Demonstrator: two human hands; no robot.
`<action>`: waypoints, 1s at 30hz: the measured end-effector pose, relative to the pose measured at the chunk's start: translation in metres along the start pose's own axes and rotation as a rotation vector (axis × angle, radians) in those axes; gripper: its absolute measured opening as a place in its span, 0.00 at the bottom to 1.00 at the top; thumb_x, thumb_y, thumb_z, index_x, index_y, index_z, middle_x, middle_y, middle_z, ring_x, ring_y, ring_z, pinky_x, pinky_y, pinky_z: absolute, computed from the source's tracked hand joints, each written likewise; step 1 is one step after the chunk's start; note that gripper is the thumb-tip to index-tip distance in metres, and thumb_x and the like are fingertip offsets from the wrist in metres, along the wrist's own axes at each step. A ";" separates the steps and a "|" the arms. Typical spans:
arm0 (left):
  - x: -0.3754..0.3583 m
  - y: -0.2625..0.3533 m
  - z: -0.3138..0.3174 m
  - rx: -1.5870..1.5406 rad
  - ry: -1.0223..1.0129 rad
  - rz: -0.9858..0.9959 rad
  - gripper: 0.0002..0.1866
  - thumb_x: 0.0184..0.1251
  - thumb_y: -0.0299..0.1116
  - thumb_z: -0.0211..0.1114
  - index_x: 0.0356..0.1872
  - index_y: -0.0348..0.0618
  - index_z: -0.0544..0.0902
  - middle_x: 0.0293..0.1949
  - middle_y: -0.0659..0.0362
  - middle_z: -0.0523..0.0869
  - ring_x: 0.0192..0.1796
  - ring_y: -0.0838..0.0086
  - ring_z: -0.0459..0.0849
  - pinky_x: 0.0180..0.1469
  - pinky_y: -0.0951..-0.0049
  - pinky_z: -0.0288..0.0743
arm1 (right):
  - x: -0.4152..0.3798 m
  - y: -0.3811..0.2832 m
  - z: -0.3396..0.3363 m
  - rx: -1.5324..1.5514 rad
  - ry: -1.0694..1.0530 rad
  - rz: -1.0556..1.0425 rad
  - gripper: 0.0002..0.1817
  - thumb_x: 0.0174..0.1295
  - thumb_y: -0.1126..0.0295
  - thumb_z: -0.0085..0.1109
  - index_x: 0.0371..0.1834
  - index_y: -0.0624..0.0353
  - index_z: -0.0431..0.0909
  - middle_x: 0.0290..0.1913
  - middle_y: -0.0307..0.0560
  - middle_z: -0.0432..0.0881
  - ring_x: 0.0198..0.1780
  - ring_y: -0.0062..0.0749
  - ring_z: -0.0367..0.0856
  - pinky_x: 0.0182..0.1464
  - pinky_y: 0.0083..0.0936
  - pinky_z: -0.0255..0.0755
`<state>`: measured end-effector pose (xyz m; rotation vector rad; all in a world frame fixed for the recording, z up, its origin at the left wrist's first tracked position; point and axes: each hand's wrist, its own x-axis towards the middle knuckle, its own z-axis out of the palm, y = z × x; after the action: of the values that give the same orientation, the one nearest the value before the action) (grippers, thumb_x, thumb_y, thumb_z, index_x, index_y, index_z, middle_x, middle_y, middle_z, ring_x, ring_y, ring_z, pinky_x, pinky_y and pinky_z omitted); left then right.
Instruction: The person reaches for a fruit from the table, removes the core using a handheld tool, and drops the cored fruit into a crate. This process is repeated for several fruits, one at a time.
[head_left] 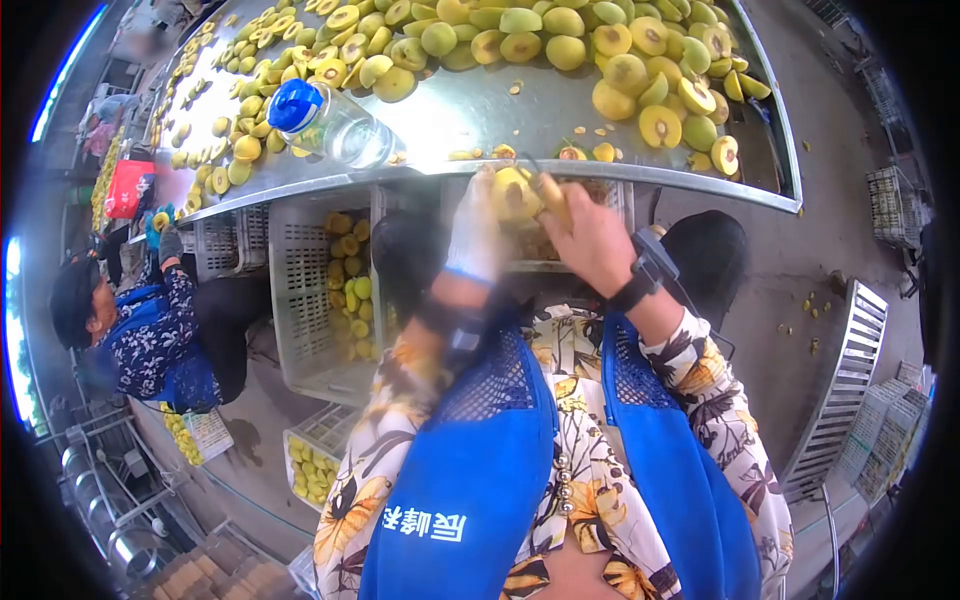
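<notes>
My left hand [474,235], in a white glove, grips a yellow-green peach half [516,194] just below the table's front edge. Bare and closed, my right hand [592,240] holds a pitting knife [553,198] by its tan handle. Its thin dark curved end reaches to the fruit; motion blur hides the exact contact. Right above the hands, small fruit scraps and pits [572,153] lie along the metal table's rim [690,181]. Many more halved peaches [520,46] are heaped further back on the table.
A clear plastic jug [345,130] with a blue lid lies on the table. Beneath the edge stand a white crate [300,300] partly filled with fruit and another crate [318,455]. At left, a co-worker [160,320] handles fruit. A slatted rack [838,380] is at right.
</notes>
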<state>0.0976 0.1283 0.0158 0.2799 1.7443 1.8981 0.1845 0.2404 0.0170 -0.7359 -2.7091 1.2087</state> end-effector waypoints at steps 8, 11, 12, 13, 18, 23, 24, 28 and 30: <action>0.017 -0.030 0.009 -0.265 0.015 -0.023 0.22 0.71 0.44 0.43 0.52 0.37 0.73 0.47 0.55 0.77 0.48 0.71 0.76 0.51 0.72 0.71 | -0.020 0.016 0.014 0.061 -0.015 -0.026 0.14 0.58 0.65 0.53 0.38 0.63 0.64 0.24 0.65 0.76 0.30 0.62 0.75 0.31 0.49 0.68; 0.012 -0.021 0.016 -0.016 0.077 0.129 0.23 0.72 0.45 0.42 0.49 0.35 0.74 0.46 0.54 0.77 0.48 0.72 0.76 0.51 0.73 0.70 | -0.023 0.015 0.016 0.052 -0.035 -0.001 0.12 0.58 0.67 0.51 0.37 0.64 0.63 0.23 0.66 0.75 0.29 0.63 0.75 0.31 0.50 0.67; 0.010 -0.021 0.018 0.109 0.107 0.205 0.23 0.72 0.46 0.41 0.48 0.35 0.75 0.46 0.54 0.77 0.47 0.72 0.76 0.51 0.74 0.70 | -0.024 0.012 0.017 0.060 -0.044 0.015 0.12 0.58 0.68 0.51 0.36 0.64 0.62 0.22 0.66 0.75 0.29 0.63 0.75 0.31 0.51 0.67; 0.010 -0.022 0.018 0.123 0.098 0.209 0.24 0.72 0.46 0.42 0.48 0.34 0.75 0.46 0.54 0.78 0.47 0.73 0.76 0.50 0.74 0.70 | -0.025 0.010 0.018 0.068 -0.052 0.031 0.11 0.58 0.68 0.50 0.36 0.64 0.62 0.22 0.67 0.75 0.29 0.63 0.74 0.31 0.51 0.66; 0.017 -0.012 0.009 0.166 -0.021 0.021 0.23 0.71 0.45 0.44 0.44 0.32 0.77 0.40 0.54 0.81 0.43 0.74 0.77 0.47 0.76 0.71 | -0.026 0.012 0.020 0.072 -0.172 0.040 0.10 0.57 0.71 0.48 0.36 0.65 0.62 0.23 0.68 0.75 0.30 0.64 0.74 0.32 0.51 0.66; 0.014 -0.006 0.017 0.027 0.019 0.075 0.22 0.69 0.45 0.49 0.45 0.34 0.77 0.33 0.55 0.82 0.36 0.74 0.79 0.42 0.76 0.73 | -0.028 0.011 0.029 0.197 -0.096 0.030 0.11 0.55 0.70 0.50 0.36 0.66 0.64 0.26 0.68 0.75 0.32 0.64 0.75 0.34 0.49 0.68; 0.011 -0.006 0.021 -0.024 0.076 0.141 0.21 0.69 0.45 0.49 0.45 0.34 0.77 0.32 0.55 0.82 0.35 0.73 0.79 0.40 0.75 0.73 | -0.031 0.007 0.030 0.220 -0.089 0.048 0.12 0.55 0.69 0.50 0.36 0.67 0.64 0.27 0.68 0.76 0.32 0.64 0.75 0.35 0.48 0.68; 0.016 -0.013 0.011 -0.220 0.073 -0.168 0.19 0.68 0.45 0.50 0.41 0.35 0.77 0.32 0.52 0.81 0.31 0.71 0.80 0.33 0.74 0.74 | -0.033 0.005 0.037 0.263 -0.082 0.058 0.14 0.56 0.67 0.52 0.40 0.67 0.67 0.26 0.63 0.77 0.28 0.54 0.78 0.32 0.39 0.71; 0.027 -0.019 0.002 -0.536 -0.027 -0.422 0.19 0.67 0.45 0.51 0.38 0.36 0.77 0.33 0.50 0.82 0.30 0.70 0.80 0.30 0.74 0.74 | -0.032 0.004 0.034 0.371 -0.162 0.092 0.15 0.56 0.68 0.51 0.43 0.66 0.67 0.24 0.55 0.77 0.23 0.41 0.77 0.27 0.33 0.71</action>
<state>0.0809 0.1444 -0.0077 -0.2439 1.1018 1.9319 0.2054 0.2045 -0.0054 -0.7441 -2.4759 1.7975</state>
